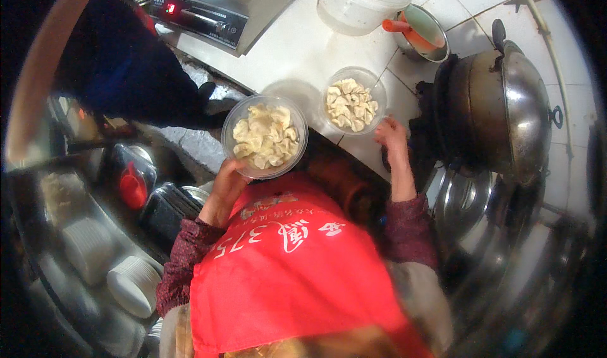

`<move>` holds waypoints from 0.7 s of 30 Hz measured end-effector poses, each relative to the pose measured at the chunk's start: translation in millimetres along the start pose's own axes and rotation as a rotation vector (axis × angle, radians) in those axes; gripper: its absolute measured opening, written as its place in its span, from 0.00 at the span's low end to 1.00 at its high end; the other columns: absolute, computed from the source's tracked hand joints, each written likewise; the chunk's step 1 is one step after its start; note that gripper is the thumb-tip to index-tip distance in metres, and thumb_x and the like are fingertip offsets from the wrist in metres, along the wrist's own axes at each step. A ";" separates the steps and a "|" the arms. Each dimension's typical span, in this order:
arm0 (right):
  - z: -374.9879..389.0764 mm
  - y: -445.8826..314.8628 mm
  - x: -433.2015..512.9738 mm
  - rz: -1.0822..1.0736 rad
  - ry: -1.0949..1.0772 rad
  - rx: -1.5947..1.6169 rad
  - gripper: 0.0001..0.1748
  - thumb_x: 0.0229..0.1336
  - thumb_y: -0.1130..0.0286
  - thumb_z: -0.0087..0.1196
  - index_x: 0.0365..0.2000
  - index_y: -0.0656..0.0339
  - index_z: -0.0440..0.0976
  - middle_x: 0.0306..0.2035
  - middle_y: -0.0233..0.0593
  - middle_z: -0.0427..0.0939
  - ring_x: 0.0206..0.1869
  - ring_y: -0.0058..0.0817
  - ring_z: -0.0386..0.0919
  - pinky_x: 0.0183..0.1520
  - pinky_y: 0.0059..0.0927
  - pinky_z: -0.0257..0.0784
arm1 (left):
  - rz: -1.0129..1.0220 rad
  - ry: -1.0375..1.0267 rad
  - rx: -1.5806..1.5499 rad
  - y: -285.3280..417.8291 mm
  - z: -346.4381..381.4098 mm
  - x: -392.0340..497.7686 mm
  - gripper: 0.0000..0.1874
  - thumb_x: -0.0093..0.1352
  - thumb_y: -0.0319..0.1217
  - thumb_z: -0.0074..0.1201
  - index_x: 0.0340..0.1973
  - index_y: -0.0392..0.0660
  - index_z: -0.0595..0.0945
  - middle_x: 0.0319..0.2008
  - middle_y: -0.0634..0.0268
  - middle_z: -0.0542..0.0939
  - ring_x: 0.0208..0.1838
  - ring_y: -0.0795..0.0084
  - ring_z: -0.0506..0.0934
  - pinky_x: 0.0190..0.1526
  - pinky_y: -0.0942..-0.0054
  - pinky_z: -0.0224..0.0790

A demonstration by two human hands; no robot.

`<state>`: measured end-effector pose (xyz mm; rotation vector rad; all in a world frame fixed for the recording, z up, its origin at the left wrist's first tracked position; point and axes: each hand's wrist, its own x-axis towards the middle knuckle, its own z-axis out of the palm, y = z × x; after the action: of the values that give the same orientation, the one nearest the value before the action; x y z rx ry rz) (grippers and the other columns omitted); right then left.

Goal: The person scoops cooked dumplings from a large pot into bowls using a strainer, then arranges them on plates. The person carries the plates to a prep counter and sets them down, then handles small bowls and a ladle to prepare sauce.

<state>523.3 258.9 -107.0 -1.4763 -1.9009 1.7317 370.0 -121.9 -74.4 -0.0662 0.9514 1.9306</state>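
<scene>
My left hand grips the near rim of a clear round plastic bowl, raised in front of my red apron. Pale dumplings fill the bowl. A second clear plastic bowl, also with dumplings, stands ahead and to the right on the white tiled counter. My right hand is at that bowl's near right rim with its fingers curled. Whether the fingertips touch or pinch the rim is unclear.
A large lidded metal pot stands at right. Behind are a translucent plastic tub, a metal bowl with an orange-handled scoop, and an electric cooker. Another person's dark sleeve reaches in from upper left. White plates are stacked at lower left.
</scene>
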 end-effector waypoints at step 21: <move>23.6 54.9 20.9 0.235 -0.596 0.705 0.07 0.49 0.67 0.48 0.26 0.59 0.71 0.27 0.38 0.75 0.28 0.35 0.74 0.28 0.36 0.70 | 0.067 0.201 -0.076 -10.4 -7.3 -46.0 0.30 0.60 0.29 0.50 0.57 0.34 0.64 0.55 0.54 0.70 0.55 0.60 0.72 0.57 0.61 0.65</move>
<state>525.9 249.5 -169.5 -0.9949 -1.0678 2.7869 400.9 -157.5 -66.7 -0.2802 1.0228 2.0505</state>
